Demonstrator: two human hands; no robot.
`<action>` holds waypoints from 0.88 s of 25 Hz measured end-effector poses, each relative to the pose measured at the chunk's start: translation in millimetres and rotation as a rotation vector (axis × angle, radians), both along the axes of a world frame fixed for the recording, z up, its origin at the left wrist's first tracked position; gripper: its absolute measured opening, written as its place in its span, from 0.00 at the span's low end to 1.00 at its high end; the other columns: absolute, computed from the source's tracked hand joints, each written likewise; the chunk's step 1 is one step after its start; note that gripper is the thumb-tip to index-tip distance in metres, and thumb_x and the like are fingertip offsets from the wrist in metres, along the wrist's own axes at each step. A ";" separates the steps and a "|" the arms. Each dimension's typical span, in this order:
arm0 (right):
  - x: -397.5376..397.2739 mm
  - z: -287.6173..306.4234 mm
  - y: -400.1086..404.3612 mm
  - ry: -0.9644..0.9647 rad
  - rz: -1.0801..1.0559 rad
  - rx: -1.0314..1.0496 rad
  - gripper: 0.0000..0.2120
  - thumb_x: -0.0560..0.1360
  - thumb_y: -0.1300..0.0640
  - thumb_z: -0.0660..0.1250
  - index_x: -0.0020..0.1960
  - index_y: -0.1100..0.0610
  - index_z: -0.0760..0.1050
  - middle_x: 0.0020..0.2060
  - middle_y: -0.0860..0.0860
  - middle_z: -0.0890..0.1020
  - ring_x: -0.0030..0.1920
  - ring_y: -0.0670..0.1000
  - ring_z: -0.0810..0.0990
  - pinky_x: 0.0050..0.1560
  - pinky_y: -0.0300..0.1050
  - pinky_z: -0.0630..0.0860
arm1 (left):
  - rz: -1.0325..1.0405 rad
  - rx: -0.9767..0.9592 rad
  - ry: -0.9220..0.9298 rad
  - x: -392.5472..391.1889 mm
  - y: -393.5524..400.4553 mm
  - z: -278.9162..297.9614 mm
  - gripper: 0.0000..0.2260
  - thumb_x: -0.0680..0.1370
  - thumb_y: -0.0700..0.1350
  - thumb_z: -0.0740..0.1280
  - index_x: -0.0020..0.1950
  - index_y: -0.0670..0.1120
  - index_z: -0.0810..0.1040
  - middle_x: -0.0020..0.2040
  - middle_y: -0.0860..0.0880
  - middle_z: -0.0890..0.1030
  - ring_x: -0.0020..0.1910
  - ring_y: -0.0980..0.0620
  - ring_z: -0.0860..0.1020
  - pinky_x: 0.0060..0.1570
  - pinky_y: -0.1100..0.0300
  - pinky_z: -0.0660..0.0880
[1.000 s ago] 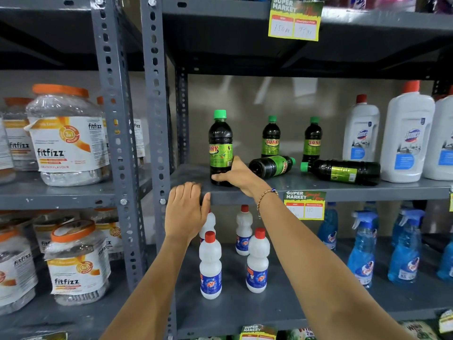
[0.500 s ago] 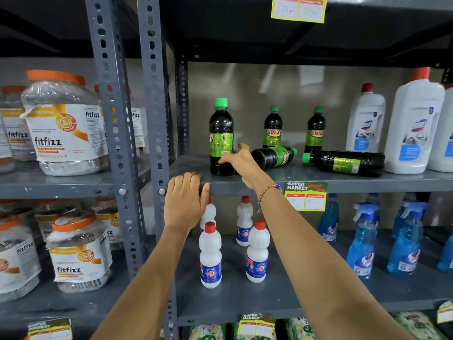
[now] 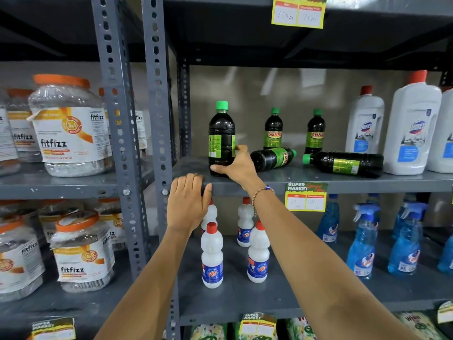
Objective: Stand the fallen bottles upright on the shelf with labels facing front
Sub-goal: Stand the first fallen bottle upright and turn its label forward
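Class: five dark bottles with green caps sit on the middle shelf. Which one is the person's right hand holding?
The upright, leftmost dark bottle with a green cap; the right hand wraps its base. Its label's printed back faces front, unlike the others.

The grey metal shelf point(image 3: 318, 184) carries five dark bottles with green caps. One upright bottle point(image 3: 221, 138) stands at the front left edge. Two uprights point(image 3: 272, 130) point(image 3: 315, 132) stand at its 2 o'clock near the back. Two fallen bottles point(image 3: 273, 159) point(image 3: 345, 164) lie at its 3 o'clock. White jugs point(image 3: 411, 128) stand at the far right.
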State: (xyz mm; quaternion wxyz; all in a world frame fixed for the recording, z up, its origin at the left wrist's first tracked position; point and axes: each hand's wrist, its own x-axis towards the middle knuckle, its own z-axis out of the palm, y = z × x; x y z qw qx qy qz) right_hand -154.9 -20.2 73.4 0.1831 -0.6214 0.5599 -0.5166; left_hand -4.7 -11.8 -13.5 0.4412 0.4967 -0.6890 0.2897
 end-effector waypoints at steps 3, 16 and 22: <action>2.0 2.6 3.2 -0.025 -0.004 0.008 0.48 0.64 0.53 0.79 0.73 0.60 0.53 0.68 0.57 0.67 0.68 0.55 0.68 0.67 0.49 0.68 | -0.001 0.019 0.002 -0.5 0.2 0.6 0.19 0.80 0.55 0.52 0.52 0.42 0.76 0.49 0.44 0.80 0.48 0.44 0.77 0.53 0.52 0.72; -5.4 5.8 2.3 -0.135 0.112 0.107 0.45 0.69 0.61 0.74 0.74 0.61 0.47 0.55 0.51 0.73 0.60 0.51 0.72 0.58 0.43 0.69 | -0.012 0.009 -0.001 0.2 -0.3 -0.2 0.20 0.80 0.55 0.51 0.53 0.42 0.76 0.50 0.44 0.80 0.48 0.44 0.77 0.54 0.52 0.72; 2.6 0.0 0.0 0.009 0.019 0.010 0.47 0.62 0.51 0.80 0.69 0.59 0.55 0.63 0.55 0.71 0.63 0.53 0.72 0.64 0.49 0.72 | -0.026 0.023 0.015 0.8 0.6 -0.2 0.21 0.80 0.55 0.51 0.53 0.42 0.75 0.50 0.44 0.80 0.49 0.45 0.77 0.55 0.52 0.72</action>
